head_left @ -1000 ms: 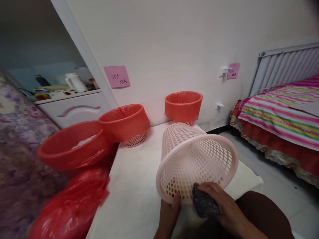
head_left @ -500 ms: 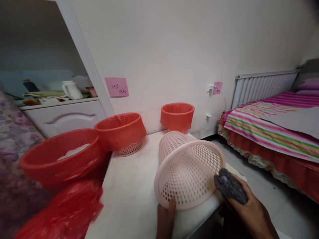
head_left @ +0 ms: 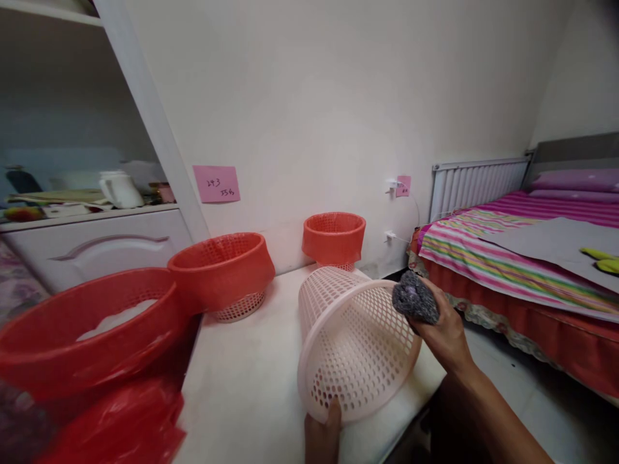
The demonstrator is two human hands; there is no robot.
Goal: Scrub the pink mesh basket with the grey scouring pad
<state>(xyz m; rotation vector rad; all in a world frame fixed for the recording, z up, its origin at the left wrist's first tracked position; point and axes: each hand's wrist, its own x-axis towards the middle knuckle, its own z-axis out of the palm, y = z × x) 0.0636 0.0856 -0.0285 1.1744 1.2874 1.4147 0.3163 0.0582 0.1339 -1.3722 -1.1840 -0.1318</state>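
— What are the hands doing?
— From the left: the left hand (head_left: 323,433) has its grip on the low edge of a pale pink, round plastic basket full of holes (head_left: 358,357), thumb inside. That basket lies tilted on the flat, cream-white desk (head_left: 232,380), mouth toward us. The right hand (head_left: 445,332) has its grip closed around a bunched, fuzzy dark grey cloth (head_left: 416,299), up by the basket's right edge.
— So which bit is this?
— I think it's wiping the basket, up near its edge.
— What does the next wipe need?
— I'd say the left hand must hold tight so the basket can't roll, and the cloth must press on the pink plastic.
— What can't you see?
— Far left, a big, round, red plastic-covered basket (head_left: 126,351) gets cut off, and I can't tell what the white stuff (head_left: 116,319) inside is. Most left fingers hide behind the pink edge. The pink basket hides the foot of a small, round, red-covered basket (head_left: 333,243). I can't tell if the cloth touches the edge. Far right, a bright yellow thing (head_left: 604,260) on the stripy pink bed (head_left: 493,270) is cut off too.
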